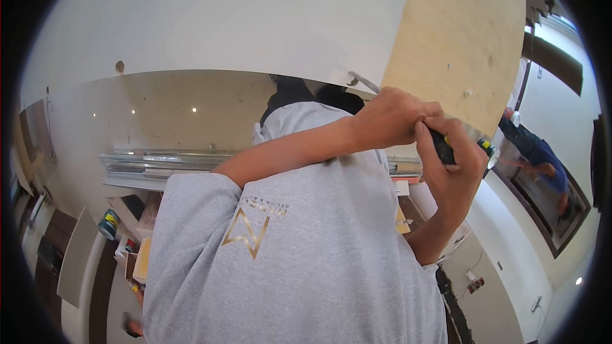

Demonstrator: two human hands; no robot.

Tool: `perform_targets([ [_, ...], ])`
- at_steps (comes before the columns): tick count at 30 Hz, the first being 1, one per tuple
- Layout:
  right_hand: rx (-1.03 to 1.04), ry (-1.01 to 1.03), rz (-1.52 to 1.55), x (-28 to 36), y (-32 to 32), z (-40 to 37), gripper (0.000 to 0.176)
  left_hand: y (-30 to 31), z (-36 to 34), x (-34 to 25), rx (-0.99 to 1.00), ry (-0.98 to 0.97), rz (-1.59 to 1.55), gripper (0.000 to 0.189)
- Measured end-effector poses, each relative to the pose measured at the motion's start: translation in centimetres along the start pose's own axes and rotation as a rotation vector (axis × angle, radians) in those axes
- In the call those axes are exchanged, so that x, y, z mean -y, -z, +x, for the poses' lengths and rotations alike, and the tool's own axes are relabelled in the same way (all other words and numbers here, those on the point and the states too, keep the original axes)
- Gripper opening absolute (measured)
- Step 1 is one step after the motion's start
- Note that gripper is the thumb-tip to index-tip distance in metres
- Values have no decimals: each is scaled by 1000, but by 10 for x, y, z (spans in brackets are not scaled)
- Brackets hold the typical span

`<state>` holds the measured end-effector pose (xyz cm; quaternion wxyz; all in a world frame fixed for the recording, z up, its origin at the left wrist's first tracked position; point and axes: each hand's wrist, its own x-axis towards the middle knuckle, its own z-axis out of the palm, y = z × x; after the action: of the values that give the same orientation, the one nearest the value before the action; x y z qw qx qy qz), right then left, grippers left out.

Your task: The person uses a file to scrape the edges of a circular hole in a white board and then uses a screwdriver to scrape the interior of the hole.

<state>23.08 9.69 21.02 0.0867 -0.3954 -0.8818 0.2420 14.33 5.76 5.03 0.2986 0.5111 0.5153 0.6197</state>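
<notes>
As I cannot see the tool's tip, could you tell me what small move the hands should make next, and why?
Probably bring the black-handled tool up to the metal fitting before turning: the right hand grips the tool, the left hand covers its front end, and the fitting sits just above them.

You have one view, worn on the head. It faces forward into a grey shirt [306,261] at very close range. The left hand [389,118] and the right hand [454,169], gripping a black tool handle [443,146], fill mid-frame. The wide lens bends the room around them, rim dark.
</notes>
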Motion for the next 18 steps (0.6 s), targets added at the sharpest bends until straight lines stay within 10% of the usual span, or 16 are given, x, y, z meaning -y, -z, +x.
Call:
perform_targets([
  [18, -27, -88, 43, -2, -1, -1, 10, 2, 6, 3, 103, -14, -31, 22],
])
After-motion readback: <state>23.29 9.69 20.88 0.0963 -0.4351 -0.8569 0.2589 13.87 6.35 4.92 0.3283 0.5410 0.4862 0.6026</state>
